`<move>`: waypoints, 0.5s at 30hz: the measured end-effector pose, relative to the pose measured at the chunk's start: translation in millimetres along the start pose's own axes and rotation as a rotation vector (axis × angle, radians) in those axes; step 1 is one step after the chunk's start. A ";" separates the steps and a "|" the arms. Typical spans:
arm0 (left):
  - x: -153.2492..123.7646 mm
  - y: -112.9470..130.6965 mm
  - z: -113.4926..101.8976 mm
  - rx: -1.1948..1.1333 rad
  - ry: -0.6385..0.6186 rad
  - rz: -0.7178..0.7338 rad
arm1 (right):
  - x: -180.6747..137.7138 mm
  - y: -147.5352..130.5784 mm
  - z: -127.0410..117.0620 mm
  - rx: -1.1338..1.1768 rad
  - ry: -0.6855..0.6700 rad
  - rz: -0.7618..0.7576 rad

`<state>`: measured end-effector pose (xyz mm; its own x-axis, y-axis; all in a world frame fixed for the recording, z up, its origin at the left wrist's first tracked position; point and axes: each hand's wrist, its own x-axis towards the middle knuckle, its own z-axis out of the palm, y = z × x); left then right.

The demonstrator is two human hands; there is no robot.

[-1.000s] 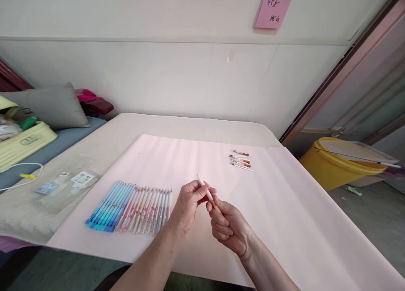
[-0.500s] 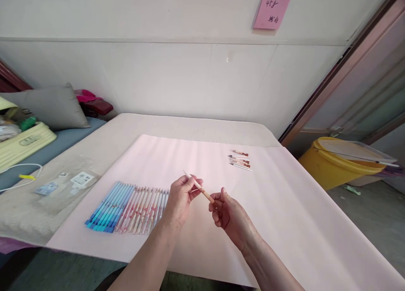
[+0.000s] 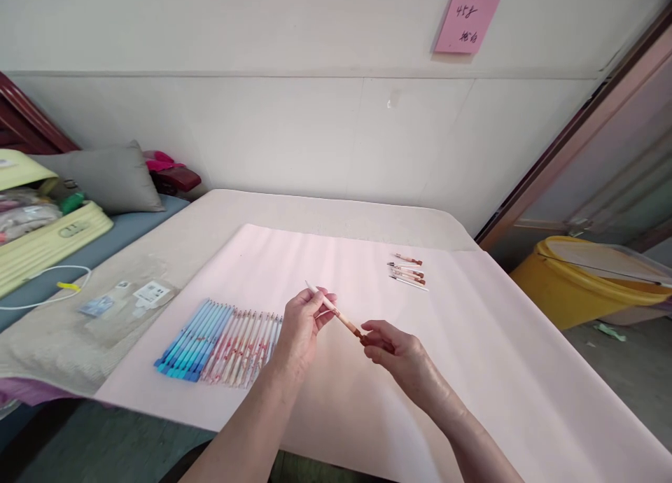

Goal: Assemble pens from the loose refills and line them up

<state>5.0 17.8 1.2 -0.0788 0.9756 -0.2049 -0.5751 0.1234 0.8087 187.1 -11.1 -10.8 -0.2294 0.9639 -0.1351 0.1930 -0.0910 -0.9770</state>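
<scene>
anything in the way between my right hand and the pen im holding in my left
Nothing visible. The left hand pinches the pen near its pale end and the right hand holds its brown end directly, both above the pink sheet. The row of pens lies off to the left, away from that end.

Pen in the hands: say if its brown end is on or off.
Cannot tell: the right hand pinches the brown end of the pen, hiding any joint; the left hand grips its shaft.

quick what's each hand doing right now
Left hand: shut on the pen.
Right hand: fingers pinching the same pen's brown end.
</scene>
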 end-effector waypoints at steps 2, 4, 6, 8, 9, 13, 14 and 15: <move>-0.9 -0.3 0.1 0.027 -0.021 0.000 | -1.4 0.1 1.5 -0.174 0.014 -0.081; -1.7 -0.8 0.2 0.065 -0.026 0.002 | -2.9 -1.5 3.1 -0.333 0.017 -0.157; -2.2 -1.0 0.4 0.108 -0.025 0.003 | -3.9 -3.1 4.4 -0.425 0.016 -0.210; -2.6 -0.7 0.7 0.140 -0.018 0.002 | -4.2 -3.4 5.9 -0.437 0.014 -0.219; -2.8 -0.4 0.9 0.151 -0.011 0.002 | -4.2 -2.9 7.1 -0.416 0.016 -0.203; -3.7 0.9 2.6 0.195 0.004 0.015 | -4.5 1.2 15.6 -0.266 -0.011 -0.060; -3.6 1.1 2.9 0.208 0.002 0.017 | -4.8 2.1 18.1 -0.236 -0.027 -0.035; -3.5 1.3 3.1 0.223 0.001 0.019 | -5.2 2.9 20.5 -0.216 -0.042 -0.021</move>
<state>7.0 15.2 4.7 -0.0886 0.9779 -0.1892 -0.3789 0.1425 0.9144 169.3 -21.5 -16.3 -0.2747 0.9532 -0.1262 0.3868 -0.0107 -0.9221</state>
